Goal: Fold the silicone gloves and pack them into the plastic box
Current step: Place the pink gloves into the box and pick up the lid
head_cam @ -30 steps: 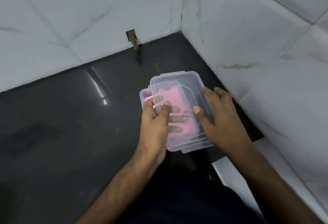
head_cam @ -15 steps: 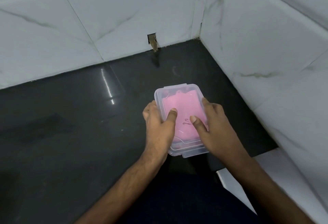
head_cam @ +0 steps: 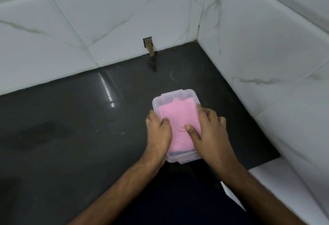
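Left hand [head_cam: 158, 132]: grips box [head_cam: 176, 125] side, thumb on lid.
Right hand [head_cam: 210, 132]: likewise, opposite.
Advice: press evenly; latches probably unclipped.

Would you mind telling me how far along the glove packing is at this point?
Done: the pink gloves lie folded inside the clear box on the dark counter. In hand: the lid sits on top, with the left hand and right hand pressing it down, thumbs on top. Left: whether the lid has fully snapped shut cannot be seen; after that, letting go.
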